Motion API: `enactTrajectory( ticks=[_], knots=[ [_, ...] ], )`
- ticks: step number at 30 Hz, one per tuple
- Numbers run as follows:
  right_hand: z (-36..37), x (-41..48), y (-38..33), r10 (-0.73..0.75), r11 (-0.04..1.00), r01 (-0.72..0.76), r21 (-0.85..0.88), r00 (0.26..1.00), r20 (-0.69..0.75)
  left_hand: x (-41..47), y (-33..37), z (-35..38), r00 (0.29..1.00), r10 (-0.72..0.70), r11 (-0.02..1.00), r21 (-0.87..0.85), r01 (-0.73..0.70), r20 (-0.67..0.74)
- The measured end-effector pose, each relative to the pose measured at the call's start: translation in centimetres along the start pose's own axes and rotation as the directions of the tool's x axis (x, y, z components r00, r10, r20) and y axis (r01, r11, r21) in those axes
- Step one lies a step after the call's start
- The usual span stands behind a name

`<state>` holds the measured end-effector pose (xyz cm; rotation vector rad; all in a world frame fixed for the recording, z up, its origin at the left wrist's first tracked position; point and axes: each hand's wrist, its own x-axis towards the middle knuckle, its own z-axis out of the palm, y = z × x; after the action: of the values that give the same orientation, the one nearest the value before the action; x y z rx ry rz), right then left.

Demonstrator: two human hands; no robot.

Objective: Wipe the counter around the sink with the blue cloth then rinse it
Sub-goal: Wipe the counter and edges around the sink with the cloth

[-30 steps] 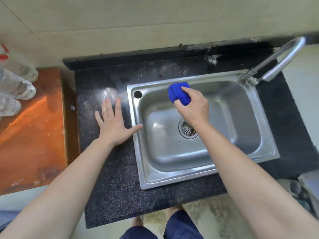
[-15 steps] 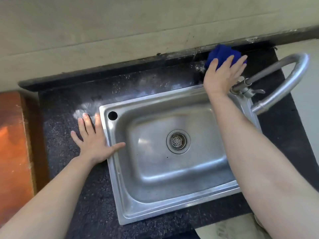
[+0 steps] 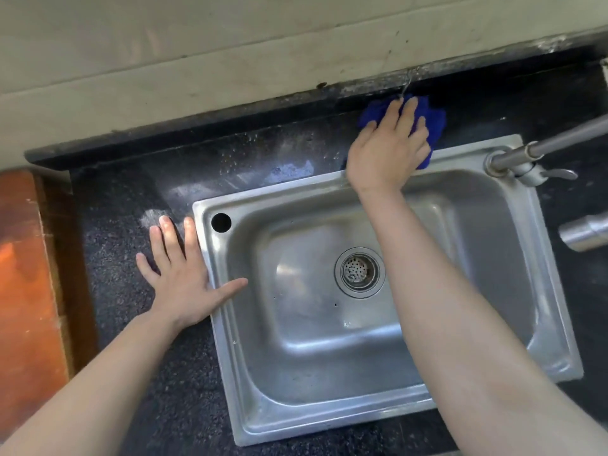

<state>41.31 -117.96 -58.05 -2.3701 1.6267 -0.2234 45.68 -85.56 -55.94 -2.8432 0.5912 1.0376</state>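
The blue cloth [image 3: 433, 125] lies bunched on the black speckled counter [image 3: 273, 153] behind the steel sink [image 3: 329, 413], close to the back ledge. My right hand [image 3: 388, 149] presses flat on the cloth with fingers spread and straight, covering most of it. My left hand [image 3: 179, 271] rests flat on the counter at the sink's left rim, thumb lying over the rim. The sink basin holds nothing; its drain strainer [image 3: 360, 271] sits in the middle.
The metal tap [image 3: 513, 159] rises from the sink's back right corner and arches off to the right; its spout end [image 3: 584, 233] hangs over the right counter. An orange-brown wooden surface [image 3: 26, 291] adjoins the counter on the left. Wet streaks mark the counter behind the sink.
My right hand lifted the cloth out of the sink to the back counter near the tap, then slid it leftward along the counter. My left hand stayed planted.
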Motion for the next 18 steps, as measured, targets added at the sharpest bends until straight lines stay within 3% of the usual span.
enactTrajectory(
  ticks=[2,5,8,11,18],
  knots=[
    [1.1,-3.7,-2.2,-0.195,0.98,0.194,0.032,0.981,0.018,0.0,0.1,-0.3,1.0,-0.003,1.0,-0.002,0.003,0.016],
    [2.3,-7.7,-5.1,-0.461,0.887,0.456,0.075,0.883,0.085,-0.2,0.3,-0.4,0.999,-0.007,1.0,-0.004,0.007,0.031],
    [2.1,-7.4,-5.1,-0.576,0.817,0.562,0.125,0.798,0.177,-0.4,0.6,-0.6,0.999,-0.01,1.0,-0.004,0.01,0.037],
    [1.0,-4.3,-2.0,-0.592,0.804,0.564,0.187,0.791,0.158,-0.4,0.5,-0.5,0.999,-0.004,1.0,-0.003,0.004,0.033],
    [-2.0,3.5,7.8,-0.351,0.936,0.35,0.04,0.936,0.002,-0.4,0.2,-0.3,0.999,0.021,1.0,-0.008,-0.02,0.036]
  ],
)
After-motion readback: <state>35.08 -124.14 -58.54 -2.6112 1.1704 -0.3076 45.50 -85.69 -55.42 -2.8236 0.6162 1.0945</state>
